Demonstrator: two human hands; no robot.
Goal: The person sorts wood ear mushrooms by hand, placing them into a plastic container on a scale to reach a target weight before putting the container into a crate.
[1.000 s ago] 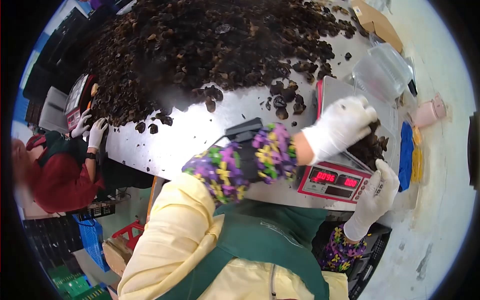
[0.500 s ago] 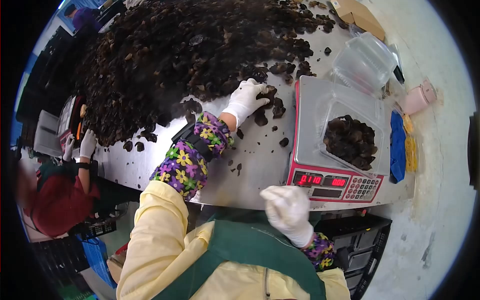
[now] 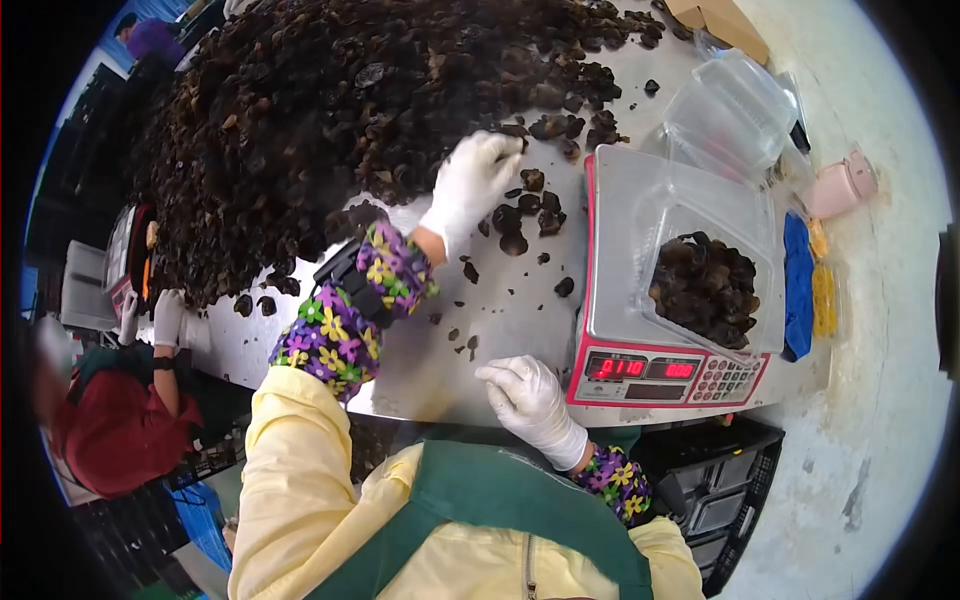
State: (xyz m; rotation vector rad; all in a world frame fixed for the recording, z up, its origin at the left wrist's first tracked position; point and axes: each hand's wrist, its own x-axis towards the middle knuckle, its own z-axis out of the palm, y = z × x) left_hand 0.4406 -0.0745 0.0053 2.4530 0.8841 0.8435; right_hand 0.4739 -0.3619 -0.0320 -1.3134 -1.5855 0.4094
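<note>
My left hand [image 3: 470,190], in a white glove, is at the edge of a large heap of dark brown pieces [image 3: 330,110], its fingers bent together; what they hold, if anything, is too small to make out. Several loose dark pieces [image 3: 513,243] lie just right of it on the metal table [image 3: 420,360]. My right hand [image 3: 535,405], also gloved, hovers at the table's front edge with curled fingers, left of the scale. The red and white scale [image 3: 610,250] shows 0.110 and 0.00. On it stands a clear plastic container [image 3: 765,320] with dark pieces [image 3: 705,290] inside.
Stacked clear containers [image 3: 735,115], a pink cup [image 3: 842,187], a blue packet [image 3: 797,285] and a cardboard box [image 3: 722,25] lie around the scale. Black crates [image 3: 710,490] stand below. A co-worker in red [image 3: 125,425] works at the left; another person is at the upper left.
My left hand has drawn back up and left from the loose pieces, which now lie more spread out. My right hand has moved left and slightly up. The co-worker's gloved hands have moved lower.
</note>
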